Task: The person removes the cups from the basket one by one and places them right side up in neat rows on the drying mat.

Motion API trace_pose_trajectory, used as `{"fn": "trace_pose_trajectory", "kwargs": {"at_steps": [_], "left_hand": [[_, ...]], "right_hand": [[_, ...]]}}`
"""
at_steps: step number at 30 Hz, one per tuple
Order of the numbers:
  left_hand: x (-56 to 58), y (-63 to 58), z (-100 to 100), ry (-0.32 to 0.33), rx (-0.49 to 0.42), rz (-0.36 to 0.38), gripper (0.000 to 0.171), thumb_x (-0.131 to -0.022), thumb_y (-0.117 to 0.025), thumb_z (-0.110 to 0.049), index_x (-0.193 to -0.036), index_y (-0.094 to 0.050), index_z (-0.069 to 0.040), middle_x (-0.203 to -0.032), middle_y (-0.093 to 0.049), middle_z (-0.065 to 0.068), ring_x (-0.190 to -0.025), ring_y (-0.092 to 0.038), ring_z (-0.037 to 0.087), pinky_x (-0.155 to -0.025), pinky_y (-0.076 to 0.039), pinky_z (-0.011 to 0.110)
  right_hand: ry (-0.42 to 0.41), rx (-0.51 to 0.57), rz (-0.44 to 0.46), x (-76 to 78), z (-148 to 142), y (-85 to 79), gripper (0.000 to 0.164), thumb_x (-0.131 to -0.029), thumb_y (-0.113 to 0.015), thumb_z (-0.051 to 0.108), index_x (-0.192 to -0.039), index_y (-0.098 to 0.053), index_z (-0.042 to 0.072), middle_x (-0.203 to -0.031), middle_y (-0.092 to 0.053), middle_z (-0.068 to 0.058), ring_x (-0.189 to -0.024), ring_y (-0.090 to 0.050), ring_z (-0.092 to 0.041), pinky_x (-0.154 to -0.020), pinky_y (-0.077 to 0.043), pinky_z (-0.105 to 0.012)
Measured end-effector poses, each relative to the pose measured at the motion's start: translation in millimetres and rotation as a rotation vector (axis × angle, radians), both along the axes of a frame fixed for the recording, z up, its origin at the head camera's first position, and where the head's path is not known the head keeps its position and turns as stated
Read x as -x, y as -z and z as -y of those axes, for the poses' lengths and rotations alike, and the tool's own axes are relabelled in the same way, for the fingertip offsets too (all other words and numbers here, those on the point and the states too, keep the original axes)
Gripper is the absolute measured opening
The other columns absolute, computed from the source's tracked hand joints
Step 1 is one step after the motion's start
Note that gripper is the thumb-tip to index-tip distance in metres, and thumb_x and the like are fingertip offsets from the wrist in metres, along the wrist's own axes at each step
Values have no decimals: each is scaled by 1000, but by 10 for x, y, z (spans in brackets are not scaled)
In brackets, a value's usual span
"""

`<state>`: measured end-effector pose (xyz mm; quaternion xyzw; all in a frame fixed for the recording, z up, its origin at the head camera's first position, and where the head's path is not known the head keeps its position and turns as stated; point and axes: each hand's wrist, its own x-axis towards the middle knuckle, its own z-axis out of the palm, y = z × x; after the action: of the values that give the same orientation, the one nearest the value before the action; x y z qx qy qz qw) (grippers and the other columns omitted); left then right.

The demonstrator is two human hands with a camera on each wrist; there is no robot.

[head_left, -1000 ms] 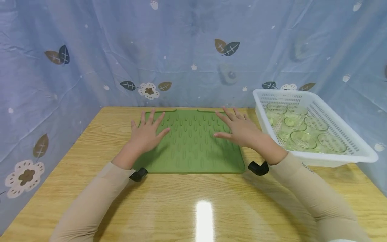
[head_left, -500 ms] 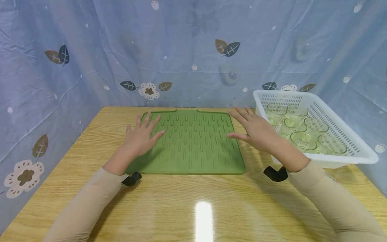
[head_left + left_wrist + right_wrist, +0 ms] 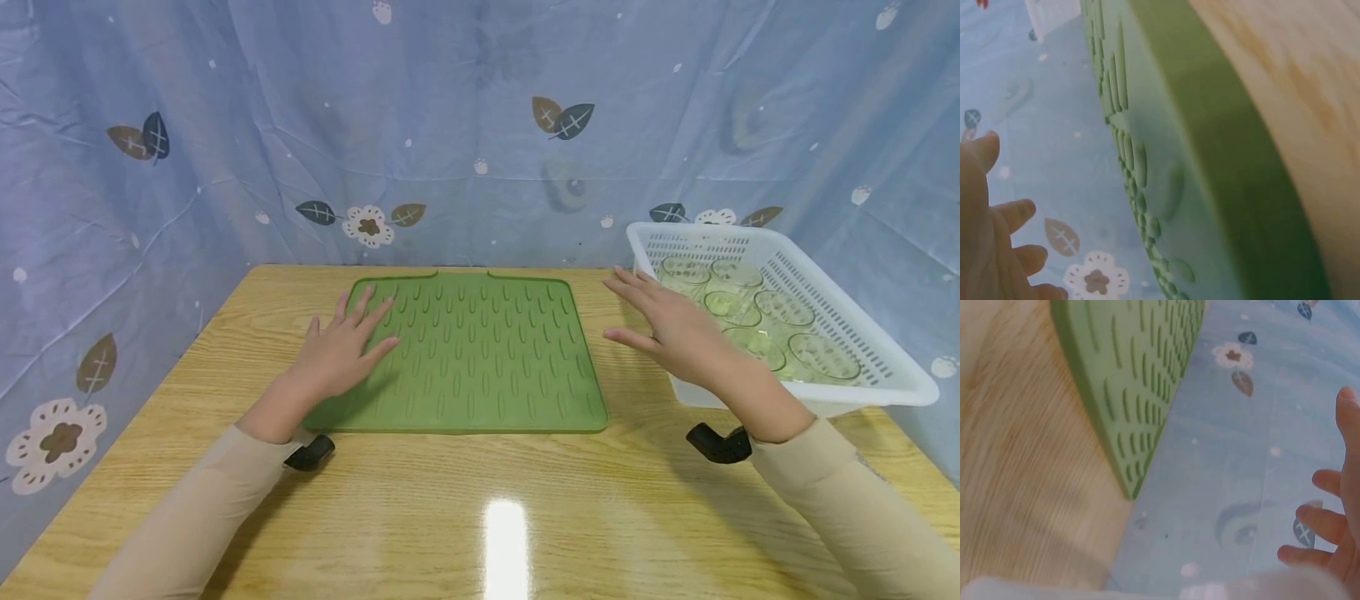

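A green ridged drying mat (image 3: pixel 472 358) lies flat on the wooden table, seen whole in the head view apart from its left side, which my left hand (image 3: pixel 337 354) overlaps. That hand hovers with fingers spread and holds nothing. To the right of the mat, my right hand (image 3: pixel 678 329) is held with straight fingers and an empty palm, in front of the near left side of a white plastic basket (image 3: pixel 885 342). Inside the basket stand several clear, greenish drinking glasses (image 3: pixel 823 357); the right hand and wrist partly hide the nearer left ones.
The wooden table (image 3: pixel 420 508) carries the mat and basket. A blue curtain (image 3: pixel 480 100) with leaf and flower prints hangs behind and along both sides. Both wrists wear black camera mounts (image 3: pixel 718 443).
Both hands have drawn apart: the left has shifted left and slightly nearer, while the right has moved off the mat toward the basket. Mat, basket and glasses stay put.
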<state>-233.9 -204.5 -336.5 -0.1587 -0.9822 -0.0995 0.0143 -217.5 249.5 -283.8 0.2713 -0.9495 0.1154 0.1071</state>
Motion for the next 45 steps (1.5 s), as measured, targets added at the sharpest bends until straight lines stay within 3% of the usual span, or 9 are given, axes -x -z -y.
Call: {"fn": "trace_pose_trajectory", "kwargs": {"at_steps": [8, 20, 26, 28, 34, 45], "left_hand": [[-6, 30, 114, -9, 3, 30, 74, -108, -30, -60, -167, -10, -21, -170, 6, 14, -152, 4, 48, -110, 0, 79], [26, 55, 214, -16, -13, 70, 72, -110, -36, -53, -167, -9, -19, -171, 3, 16, -152, 4, 50, -109, -1, 81], [37, 84, 256, -16, -13, 99, 75, -108, -31, -59, -167, -8, -19, -171, 4, 16, -152, 6, 50, -110, -1, 80], [50, 95, 262, -15, -17, 104, 76, -108, -30, -61, -167, -8, -18, -171, 4, 17, -152, 7, 50, -110, 0, 80], [58, 151, 320, -20, -49, 116, 74, -109, -33, -57, -167, -11, -15, -170, 3, 20, -151, 4, 52, -111, 3, 79], [47, 227, 431, -22, -103, 146, 75, -109, -31, -57, -167, -13, -12, -170, 3, 21, -151, 5, 52, -110, 2, 80]], "right_hand": [[-23, 70, 31, -16, -271, 55, 69, -103, -64, 35, -159, -37, 6, -164, -31, -21, -145, -30, -51, -110, -29, -70], [66, 161, 195, -59, -673, 85, 67, -104, -64, 31, -161, -35, 13, -163, -31, -22, -143, -32, -52, -106, -31, -71], [93, 185, 253, -83, -941, 63, 71, -102, -67, 30, -163, -33, 14, -161, -31, -27, -142, -29, -56, -103, -30, -75], [111, 192, 259, -113, -1037, 60, 72, -101, -69, 29, -162, -34, 12, -160, -32, -29, -141, -30, -58, -105, -26, -76], [165, 204, 237, -198, -1255, 79, 68, -96, -76, 26, -154, -47, 7, -152, -43, -31, -134, -37, -61, -100, -31, -74], [193, 176, 222, -175, -1512, 188, 63, -93, -78, 21, -146, -53, -3, -143, -46, -40, -118, -47, -68, -89, -39, -78]]}}
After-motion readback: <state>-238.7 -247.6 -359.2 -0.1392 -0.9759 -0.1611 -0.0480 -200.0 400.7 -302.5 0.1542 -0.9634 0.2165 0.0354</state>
